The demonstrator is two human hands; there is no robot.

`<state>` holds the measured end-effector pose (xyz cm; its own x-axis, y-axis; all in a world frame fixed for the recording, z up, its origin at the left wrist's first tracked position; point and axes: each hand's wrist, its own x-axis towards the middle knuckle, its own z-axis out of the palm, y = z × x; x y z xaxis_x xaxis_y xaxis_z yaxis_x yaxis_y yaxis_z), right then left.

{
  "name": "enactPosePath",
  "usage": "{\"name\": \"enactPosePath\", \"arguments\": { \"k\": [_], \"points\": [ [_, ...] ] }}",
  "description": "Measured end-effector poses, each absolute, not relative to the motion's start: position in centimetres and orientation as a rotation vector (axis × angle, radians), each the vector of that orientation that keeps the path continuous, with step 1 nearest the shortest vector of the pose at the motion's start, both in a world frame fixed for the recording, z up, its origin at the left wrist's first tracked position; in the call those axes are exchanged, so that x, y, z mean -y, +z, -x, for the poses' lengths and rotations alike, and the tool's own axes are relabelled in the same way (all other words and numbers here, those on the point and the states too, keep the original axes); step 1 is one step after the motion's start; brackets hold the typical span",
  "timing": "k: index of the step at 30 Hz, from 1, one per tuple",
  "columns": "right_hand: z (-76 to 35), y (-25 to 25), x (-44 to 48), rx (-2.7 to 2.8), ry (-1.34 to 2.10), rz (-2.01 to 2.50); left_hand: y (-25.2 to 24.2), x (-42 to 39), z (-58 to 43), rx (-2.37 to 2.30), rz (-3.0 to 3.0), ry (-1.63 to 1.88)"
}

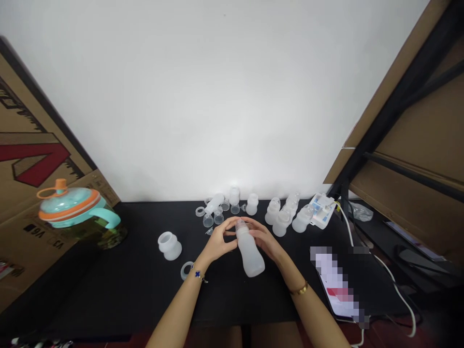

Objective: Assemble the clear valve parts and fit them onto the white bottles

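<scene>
Between my two hands is a frosted white baby bottle [253, 256], tilted with its capped top pointing away from me and its base toward me. My left hand [222, 239] grips its neck from the left, thumb and fingers curved around the cap. From the right, my right hand [264, 237] closes its fingers on the same neck area. An uncapped, short white bottle [170, 245] stands to the left of my left hand. Near my left wrist lies a white ring [187, 270], partly hidden by the wrist.
Behind my hands lie loose clear caps [208, 220], rings and white bottles [252, 204]. Several capped bottles [282, 222] stand right, beside a white power strip [322, 210]. A phone [337, 290] with cable lies at right. A large teal-and-orange jug [78, 212] stands left.
</scene>
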<state>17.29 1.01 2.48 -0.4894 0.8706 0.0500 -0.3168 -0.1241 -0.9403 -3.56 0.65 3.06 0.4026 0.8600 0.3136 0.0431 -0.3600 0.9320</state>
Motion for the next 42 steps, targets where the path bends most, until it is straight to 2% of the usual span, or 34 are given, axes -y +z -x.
{"name": "enactPosePath", "arguments": {
  "k": [16, 23, 42],
  "points": [
    [-17.3, -0.1, -1.8, 1.638, 1.29, 0.722, 3.3, -1.2, 4.8, -0.706, -1.551, 0.993],
    [-17.1, 0.2, -1.4, 1.536, 1.468, 0.668, 4.1, -0.7, 4.7, -0.733, -1.558, 0.984],
    [-17.2, 0.4, -1.5, 1.568, 1.346, 0.774, 4.3, -0.7, 4.7, -0.774, -1.592, 0.964]
  ]
}}
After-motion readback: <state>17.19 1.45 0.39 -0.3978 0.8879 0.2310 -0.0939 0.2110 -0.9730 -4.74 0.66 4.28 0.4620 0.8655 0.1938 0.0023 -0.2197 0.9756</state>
